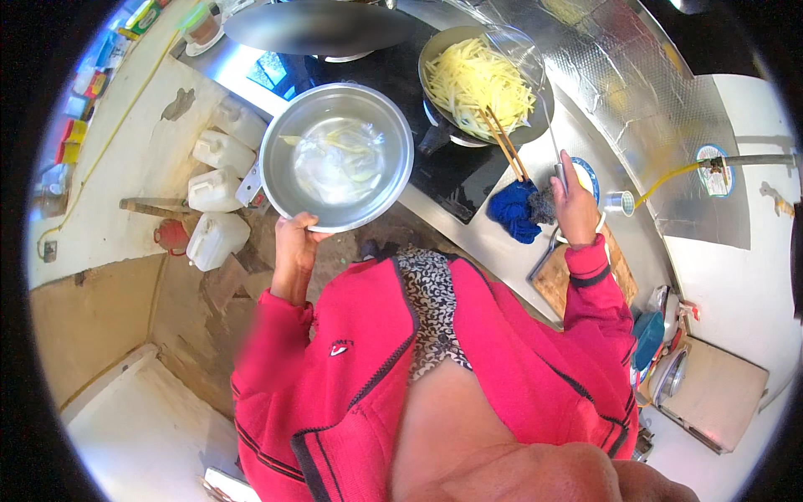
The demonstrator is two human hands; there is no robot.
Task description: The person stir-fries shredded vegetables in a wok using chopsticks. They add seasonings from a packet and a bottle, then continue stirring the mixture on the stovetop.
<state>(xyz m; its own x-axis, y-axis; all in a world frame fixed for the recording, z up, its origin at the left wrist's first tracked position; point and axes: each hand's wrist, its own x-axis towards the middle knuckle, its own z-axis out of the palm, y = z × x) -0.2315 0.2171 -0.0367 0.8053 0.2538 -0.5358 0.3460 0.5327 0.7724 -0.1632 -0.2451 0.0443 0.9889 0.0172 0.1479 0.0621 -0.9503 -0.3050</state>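
Note:
My left hand point(294, 247) is closed on the near rim of a wide silver metal pot point(284, 176). Clear water with a few pale strips point(339, 151) lies in the pot, held off to the left. On the right, my right hand point(577, 205) wraps round the long thin handle of a wire-mesh skimmer point(523, 54). Its mesh is over the far right side of a dark wok point(542, 125), beside a heap of pale yellow shredded strips point(477, 79). Two wooden chopsticks point(507, 149) lean over the wok's near rim.
A blue cloth point(514, 213) and a dark scouring pad point(544, 205) lie near my right hand. Beyond it are a wooden cutting board point(556, 280) and a metal cup point(619, 202). White jugs point(217, 241) stand at left. The black stovetop point(447, 180) lies between pot and wok.

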